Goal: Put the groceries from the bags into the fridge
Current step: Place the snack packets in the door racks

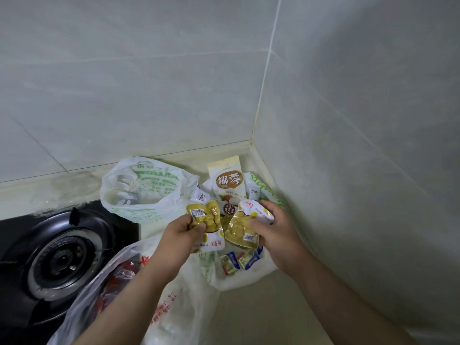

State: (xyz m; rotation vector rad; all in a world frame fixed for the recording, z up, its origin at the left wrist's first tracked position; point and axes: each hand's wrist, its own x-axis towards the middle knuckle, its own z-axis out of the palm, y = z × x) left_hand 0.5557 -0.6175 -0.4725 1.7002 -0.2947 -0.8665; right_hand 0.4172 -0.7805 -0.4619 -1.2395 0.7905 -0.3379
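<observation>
My left hand grips a yellow vacuum-sealed food packet with a barcode label. My right hand grips a second yellow and white packet beside it. Both packets hang just above an open white plastic bag that holds small wrapped sweets. Behind them a cream and brown snack pouch stands upright in the corner among other white packets. Another white bag with green print sits at the back left. A translucent bag with red contents lies under my left forearm. The fridge is not in view.
A black gas hob with a round burner lies at the left, close to the bags. Grey tiled walls meet in a corner just behind the groceries. The pale countertop runs along the right wall toward me.
</observation>
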